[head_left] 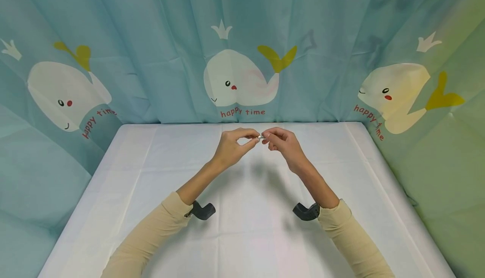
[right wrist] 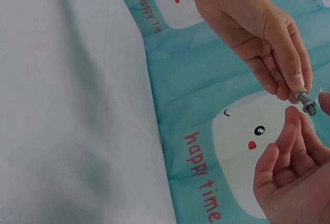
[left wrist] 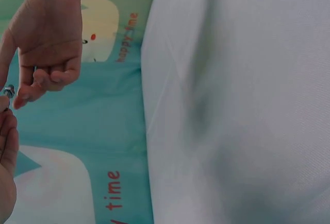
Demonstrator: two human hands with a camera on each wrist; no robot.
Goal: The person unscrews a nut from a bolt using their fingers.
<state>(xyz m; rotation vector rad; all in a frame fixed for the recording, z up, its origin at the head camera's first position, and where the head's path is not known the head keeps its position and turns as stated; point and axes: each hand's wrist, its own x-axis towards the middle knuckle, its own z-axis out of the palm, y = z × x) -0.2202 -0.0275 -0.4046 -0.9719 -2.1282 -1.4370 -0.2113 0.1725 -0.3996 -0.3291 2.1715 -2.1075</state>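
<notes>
A small silver bolt (right wrist: 304,100) with what looks like a nut on its threads is held between the two hands. My left hand (head_left: 232,146) pinches one end of it between thumb and fingertips; the same hand (right wrist: 258,33) enters from above in the right wrist view. The threaded tip points toward my right hand (head_left: 285,145). In the right wrist view, the right hand's thumb and fingers (right wrist: 291,123) stand apart on either side of the nut, without a visible grip. The left wrist view shows the right hand (left wrist: 49,44) with its other fingers loosely bent.
Both hands are above a white-covered table (head_left: 242,236), near its back edge. Behind it hangs a blue-green curtain (head_left: 170,38) printed with whales. Black curved wrist mounts (head_left: 203,211) stick out inward from both sleeves. Shadows of the arms fall on the cloth.
</notes>
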